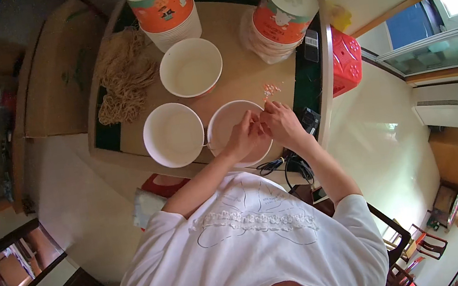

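Note:
My left hand [245, 134] and my right hand [281, 123] meet over a white paper tub [229, 116], their fingers bent and pinched together. Whatever the fingertips hold is too small or hidden to make out. To the left stands a second white tub [174, 134], with a thin pale string [206, 144] crossing the rims between the two. A third white tub [191, 67] sits farther back. Just beyond my right hand lies a scatter of small pink and white bits [272, 88] on the cardboard.
A heap of tan string [125, 75] covers the table's left side. Stacked printed tubs stand back left [169, 17] and back right [282, 18]. A dark phone-like device [311, 46] and black cables [287, 161] lie along the right side. A red plastic stool [345, 60] stands beyond.

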A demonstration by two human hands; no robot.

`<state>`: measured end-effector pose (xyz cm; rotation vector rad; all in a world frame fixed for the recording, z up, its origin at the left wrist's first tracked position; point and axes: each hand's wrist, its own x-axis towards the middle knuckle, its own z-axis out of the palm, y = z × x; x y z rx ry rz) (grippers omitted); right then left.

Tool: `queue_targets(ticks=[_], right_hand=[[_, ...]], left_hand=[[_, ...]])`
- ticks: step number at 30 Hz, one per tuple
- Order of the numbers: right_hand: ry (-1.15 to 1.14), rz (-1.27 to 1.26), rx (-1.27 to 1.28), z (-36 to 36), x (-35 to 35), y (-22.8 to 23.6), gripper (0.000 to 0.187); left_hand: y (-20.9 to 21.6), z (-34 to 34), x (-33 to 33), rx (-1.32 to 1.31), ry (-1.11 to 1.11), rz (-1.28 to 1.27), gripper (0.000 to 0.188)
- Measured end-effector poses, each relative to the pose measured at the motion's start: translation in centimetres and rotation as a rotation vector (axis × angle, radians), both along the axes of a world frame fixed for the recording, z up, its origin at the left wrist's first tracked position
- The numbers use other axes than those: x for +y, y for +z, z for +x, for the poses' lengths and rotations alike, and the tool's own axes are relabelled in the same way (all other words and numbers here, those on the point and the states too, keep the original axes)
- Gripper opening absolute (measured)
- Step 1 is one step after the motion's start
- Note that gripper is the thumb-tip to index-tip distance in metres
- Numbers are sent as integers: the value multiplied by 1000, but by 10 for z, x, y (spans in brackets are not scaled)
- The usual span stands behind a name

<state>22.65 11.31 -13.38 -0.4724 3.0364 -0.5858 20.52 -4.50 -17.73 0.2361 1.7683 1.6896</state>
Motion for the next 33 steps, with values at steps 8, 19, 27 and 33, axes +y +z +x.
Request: queue_targets(ticks=[8,19,27,33], right_hand=[[-117,34,-159,14,11,15,9],[-258,-545,-247,3,9,-1,13],[-276,-517,-256,1,11,2,14],[-439,-867,-321,2,11,-8,12]], left_hand=[[7,2,-7,706,-184,-22,7],[8,0,-4,1141,-137,-269,10],[2,1,5,1376,-81,-436,12],[7,-1,4,1398,-205,-512,21]])
